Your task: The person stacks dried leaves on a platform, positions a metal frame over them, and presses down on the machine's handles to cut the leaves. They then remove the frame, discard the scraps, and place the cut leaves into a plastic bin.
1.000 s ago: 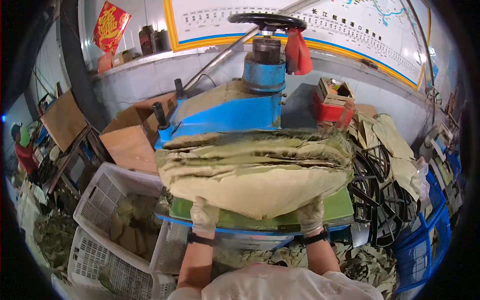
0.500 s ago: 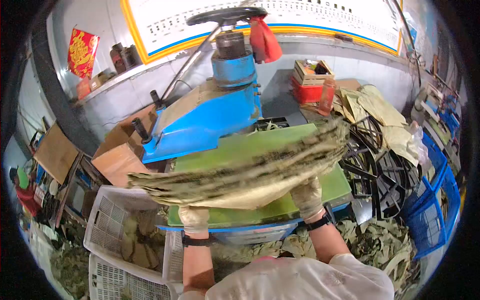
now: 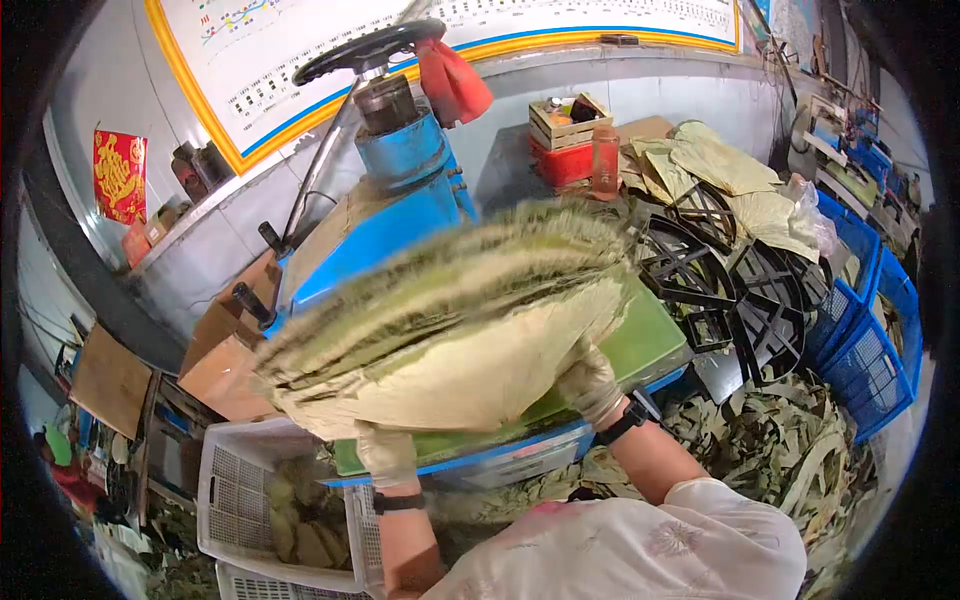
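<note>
Both gloved hands hold a thick stack of dried, pale green leaves (image 3: pixel 460 370) above a green board (image 3: pixel 650 345). My left hand (image 3: pixel 386 455) grips the near left edge of the stack, its fingers partly hidden beneath the leaves. Near the right end, my right hand (image 3: pixel 590 385) is closed on the same edge. The far side of the stack is blurred and shows many layered edges. Behind it stands a blue press (image 3: pixel 385 225) with a black handwheel (image 3: pixel 370 50).
A white crate (image 3: pixel 235 500) with leaf pieces sits at the lower left, beside a cardboard box (image 3: pixel 225 370). Black metal cutting frames (image 3: pixel 730 290) and blue baskets (image 3: pixel 870 350) are on the right. Leaf scraps (image 3: pixel 780 450) lie below them. A person in red is at the far left.
The stack has been raised and tilted, so more of its pale underside shows and it now covers part of the press. The camera view has turned to the right.
</note>
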Tool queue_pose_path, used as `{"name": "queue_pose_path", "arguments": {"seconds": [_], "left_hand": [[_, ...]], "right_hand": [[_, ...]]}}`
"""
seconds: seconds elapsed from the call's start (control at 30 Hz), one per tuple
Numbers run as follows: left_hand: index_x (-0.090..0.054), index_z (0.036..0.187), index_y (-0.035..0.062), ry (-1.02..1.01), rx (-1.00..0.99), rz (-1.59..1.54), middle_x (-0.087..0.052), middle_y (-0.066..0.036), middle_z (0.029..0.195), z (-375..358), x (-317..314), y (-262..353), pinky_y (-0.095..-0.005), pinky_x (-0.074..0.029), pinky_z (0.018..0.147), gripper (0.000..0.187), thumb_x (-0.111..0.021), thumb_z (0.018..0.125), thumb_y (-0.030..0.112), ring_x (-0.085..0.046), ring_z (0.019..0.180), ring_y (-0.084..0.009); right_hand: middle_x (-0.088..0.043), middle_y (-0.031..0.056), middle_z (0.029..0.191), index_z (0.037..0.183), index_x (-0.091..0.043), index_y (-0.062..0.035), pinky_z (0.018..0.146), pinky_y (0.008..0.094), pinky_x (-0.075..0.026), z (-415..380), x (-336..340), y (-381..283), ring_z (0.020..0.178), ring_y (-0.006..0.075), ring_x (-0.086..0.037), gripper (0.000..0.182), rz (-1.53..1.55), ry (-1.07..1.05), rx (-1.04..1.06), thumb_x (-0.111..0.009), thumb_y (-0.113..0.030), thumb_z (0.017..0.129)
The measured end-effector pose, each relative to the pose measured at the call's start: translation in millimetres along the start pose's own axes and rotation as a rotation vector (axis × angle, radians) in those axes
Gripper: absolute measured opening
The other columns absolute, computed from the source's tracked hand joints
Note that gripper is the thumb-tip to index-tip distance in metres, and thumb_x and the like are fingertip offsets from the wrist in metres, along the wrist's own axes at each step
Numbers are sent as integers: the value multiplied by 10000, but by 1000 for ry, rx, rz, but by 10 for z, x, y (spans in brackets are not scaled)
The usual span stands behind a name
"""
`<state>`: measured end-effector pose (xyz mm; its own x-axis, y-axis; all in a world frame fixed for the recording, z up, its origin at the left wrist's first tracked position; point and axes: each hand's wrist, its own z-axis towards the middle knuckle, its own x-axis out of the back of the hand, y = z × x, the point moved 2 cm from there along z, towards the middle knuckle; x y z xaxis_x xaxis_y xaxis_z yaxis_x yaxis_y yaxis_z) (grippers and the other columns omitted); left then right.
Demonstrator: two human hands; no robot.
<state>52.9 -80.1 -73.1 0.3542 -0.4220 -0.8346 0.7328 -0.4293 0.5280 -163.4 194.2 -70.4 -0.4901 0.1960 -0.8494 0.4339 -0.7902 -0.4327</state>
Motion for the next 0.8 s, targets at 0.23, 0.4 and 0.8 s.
{"name": "queue_pose_path", "arguments": {"seconds": [0.23,0.4,0.8], "left_hand": [[-605,1292,-46,156,-91,94,-716,-159,1160,131,103,129,-429,-551,954,359,-670,977,113,-691,1006,-309],[-499,1430,1,-42,2,-9,-545,-171,1454,-53,-36,-91,-498,-437,1114,506,-566,1017,286,-529,1319,-328],[-578,1330,15,-17,98,-94,-619,-105,1317,-14,-8,-199,-466,-440,1093,423,-593,948,195,-567,1212,-296]], "right_hand": [[-523,60,1516,1516,-444,-108,1196,499,-333,-23,29,-6,1409,292,-459,736,12,49,-47,-763,-366,905],[-561,63,1467,1471,-484,-90,1169,492,-377,-165,88,87,1362,279,-509,644,-53,64,79,-756,-296,924],[-606,77,1401,1458,-499,-71,1126,496,-427,-113,216,-11,1313,302,-556,683,-54,46,14,-773,-342,894]]}}
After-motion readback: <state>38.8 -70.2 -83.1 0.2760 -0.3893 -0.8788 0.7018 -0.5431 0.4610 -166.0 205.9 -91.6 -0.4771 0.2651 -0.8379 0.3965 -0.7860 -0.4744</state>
